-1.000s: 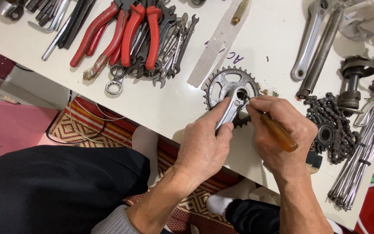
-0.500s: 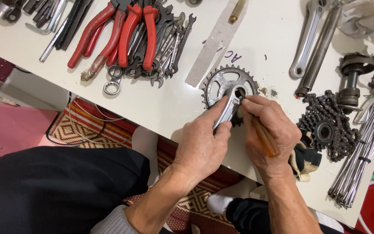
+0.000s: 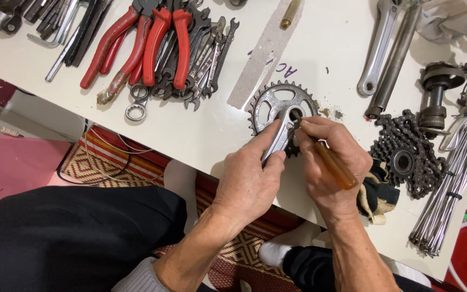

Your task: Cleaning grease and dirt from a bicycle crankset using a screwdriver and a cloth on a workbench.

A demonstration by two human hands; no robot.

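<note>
- Head view: left hand [image 3: 249,181] clamped the crank arm of a toothed chainring [image 3: 281,111] at the white table's [image 3: 201,127] near edge.
- Right hand [image 3: 328,167] gripped an amber-handled screwdriver [image 3: 333,165], tip at the hub.
- Steel looked stiff, heavy; the arm seemed the safest hold.

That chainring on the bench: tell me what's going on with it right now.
A person seated at a white workbench works on a toothed chainring with its crank arm. The left hand grips the crank arm and steadies it, while the right hand holds an amber-handled screwdriver, its tip pressed into the hub at the chainring's centre. Red-handled pliers and spanners lie further back, and a dark sprocket cluster sits to the right.
</note>
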